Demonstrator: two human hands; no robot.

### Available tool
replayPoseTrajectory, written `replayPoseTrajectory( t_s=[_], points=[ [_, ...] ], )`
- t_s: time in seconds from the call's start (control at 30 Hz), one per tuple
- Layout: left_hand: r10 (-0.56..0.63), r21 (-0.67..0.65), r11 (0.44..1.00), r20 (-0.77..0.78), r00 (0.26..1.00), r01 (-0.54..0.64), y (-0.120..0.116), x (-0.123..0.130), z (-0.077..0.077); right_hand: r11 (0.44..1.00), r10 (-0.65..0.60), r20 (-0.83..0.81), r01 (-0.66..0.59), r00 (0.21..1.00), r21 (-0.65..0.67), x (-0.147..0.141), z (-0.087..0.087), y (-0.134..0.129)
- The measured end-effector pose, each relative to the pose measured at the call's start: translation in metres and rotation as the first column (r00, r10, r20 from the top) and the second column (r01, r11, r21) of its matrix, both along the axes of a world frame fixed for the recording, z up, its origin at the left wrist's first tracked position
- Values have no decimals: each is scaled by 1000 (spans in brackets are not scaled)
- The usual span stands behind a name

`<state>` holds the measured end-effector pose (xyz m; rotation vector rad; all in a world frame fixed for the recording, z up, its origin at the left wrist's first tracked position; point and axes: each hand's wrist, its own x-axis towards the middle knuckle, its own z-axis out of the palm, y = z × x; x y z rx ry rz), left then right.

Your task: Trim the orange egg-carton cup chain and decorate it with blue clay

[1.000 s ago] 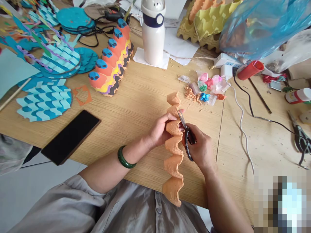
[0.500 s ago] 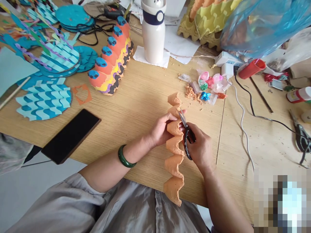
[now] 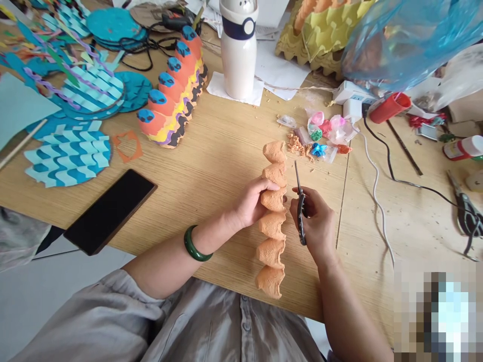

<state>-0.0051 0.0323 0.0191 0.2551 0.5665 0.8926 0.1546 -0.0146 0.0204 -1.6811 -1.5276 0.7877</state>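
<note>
My left hand [image 3: 253, 202] grips a long orange egg-carton strip [image 3: 271, 226] near its upper part, thumb on top and fingers behind it. The strip has several cups in a row and runs from mid-table down toward my lap. To its right, my right hand [image 3: 316, 217] is closed on black-handled scissors [image 3: 302, 213]. Their blades look closed, point away from me and stand a little apart from the strip's edge. Orange scraps [image 3: 298, 146] lie just beyond the strip's far end.
A dark phone [image 3: 111, 211] and blue paper crafts [image 3: 70, 156] lie left. A painted carton piece [image 3: 173, 90] and a white bottle [image 3: 239, 55] stand farther back. On the right are cables, a red cylinder [image 3: 390, 108] and other scissors [image 3: 468, 211].
The scissors have come away from the strip to the right, and their blades have closed. The strip has turned in my left hand, with its near end now farther from me.
</note>
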Motion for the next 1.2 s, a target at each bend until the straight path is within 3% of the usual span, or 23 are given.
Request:
replayPoseTrajectory(
  t_s=[0.13,0.33,0.9,1.07,1.2],
  points=[
    [35,27,999,-75,997,-33,-1,1,2,1000,-25,53,26,998,-12,4,-2,3],
    [57,86,995,-108,993,-48,-2,4,0,998,47,237,-53,970,18,2,4,2],
    [-36,60,997,-156,987,45,-2,4,-2,984,5,446,-83,895,156,5,-4,6],
    [-49,23,998,-160,986,54,-2,4,-1,992,1,403,-53,915,119,4,-6,7],
    [-9,47,999,-173,985,18,-2,3,0,999,-11,228,3,974,35,4,-3,7]
  ],
)
